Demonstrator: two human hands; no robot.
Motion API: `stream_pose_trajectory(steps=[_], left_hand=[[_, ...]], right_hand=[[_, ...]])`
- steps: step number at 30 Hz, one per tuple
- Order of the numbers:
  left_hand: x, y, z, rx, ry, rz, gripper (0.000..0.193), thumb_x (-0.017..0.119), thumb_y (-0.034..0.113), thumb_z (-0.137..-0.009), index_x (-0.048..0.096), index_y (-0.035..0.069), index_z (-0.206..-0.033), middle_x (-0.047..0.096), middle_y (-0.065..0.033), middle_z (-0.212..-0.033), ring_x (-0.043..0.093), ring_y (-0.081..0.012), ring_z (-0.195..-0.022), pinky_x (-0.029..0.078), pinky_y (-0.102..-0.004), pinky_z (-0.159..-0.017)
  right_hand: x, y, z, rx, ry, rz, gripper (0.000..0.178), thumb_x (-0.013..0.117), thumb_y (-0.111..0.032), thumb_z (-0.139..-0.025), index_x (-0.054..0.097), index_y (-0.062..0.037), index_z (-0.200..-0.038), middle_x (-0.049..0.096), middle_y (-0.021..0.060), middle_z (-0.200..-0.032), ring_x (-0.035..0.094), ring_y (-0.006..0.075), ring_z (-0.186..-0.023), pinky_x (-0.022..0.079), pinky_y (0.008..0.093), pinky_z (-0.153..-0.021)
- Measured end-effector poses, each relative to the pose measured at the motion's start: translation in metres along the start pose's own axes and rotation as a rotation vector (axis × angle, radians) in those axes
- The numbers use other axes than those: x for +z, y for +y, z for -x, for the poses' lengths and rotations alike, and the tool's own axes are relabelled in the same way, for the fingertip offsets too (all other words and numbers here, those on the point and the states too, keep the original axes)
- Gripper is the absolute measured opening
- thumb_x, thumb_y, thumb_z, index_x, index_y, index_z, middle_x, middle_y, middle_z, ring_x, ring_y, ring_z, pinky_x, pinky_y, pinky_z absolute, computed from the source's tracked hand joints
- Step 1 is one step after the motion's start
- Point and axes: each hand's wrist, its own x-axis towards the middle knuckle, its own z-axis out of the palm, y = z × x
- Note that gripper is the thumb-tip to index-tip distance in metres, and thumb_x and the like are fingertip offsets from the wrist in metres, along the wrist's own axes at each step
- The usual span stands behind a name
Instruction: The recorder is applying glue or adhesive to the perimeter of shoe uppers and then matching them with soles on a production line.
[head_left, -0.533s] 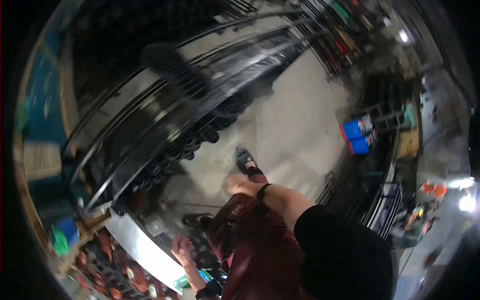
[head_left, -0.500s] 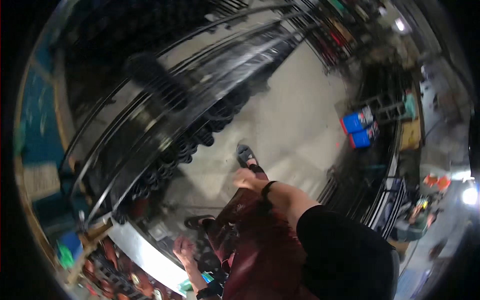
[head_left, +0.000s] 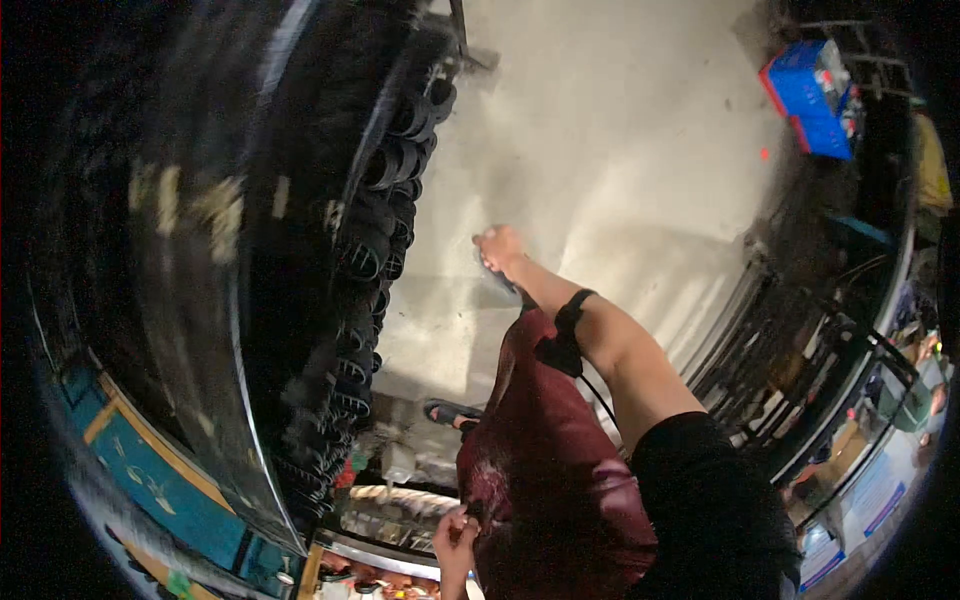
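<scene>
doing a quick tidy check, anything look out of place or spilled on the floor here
One small thing: a red spot on the pale floor, near the blue packages. Its bright colour stands out there, but I can't tell what it is.

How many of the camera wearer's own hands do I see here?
2. The right hand is stretched out ahead, seen against the pale floor; the left hand is low in the picture, beside the dark red garment. Neither is fully hidden.
</scene>
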Motion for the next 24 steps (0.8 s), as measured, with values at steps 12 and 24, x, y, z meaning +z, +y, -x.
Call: stream_pose_trajectory(steps=[12,24], left_hand=[[0.002,0.013,-0.036,-0.170,0.183,-0.518,0.027,0.062,0.021,-0.105,0.067,0.003,-0.124,0.072,-0.0082,-0.109,0.065,-0.0202,-0.099,0.052,-0.0349,-0.088],[0.019,0.071,-0.032,0.012,-0.022,-0.078,0.047,0.078,0.014,-0.095,0.062,0.000,-0.136,0.074,-0.0090,-0.114,0.071,-0.0171,-0.095,0.060,-0.0338,-0.082]], right_hand=[[0.113,-0.121,-0.177,-0.161,0.438,-0.041,0.039,0.085,-0.029,-0.083,0.067,0.0010,-0.101,0.075,0.0193,-0.093,0.075,0.0322,-0.083,0.059,0.0444,-0.077],[-0.037,-0.111,0.242,-0.215,-0.045,0.057,0.011,0.077,-0.008,-0.083,0.070,0.0004,-0.079,0.067,0.0052,-0.072,0.062,0.0131,-0.062,0.049,0.0349,-0.055]])
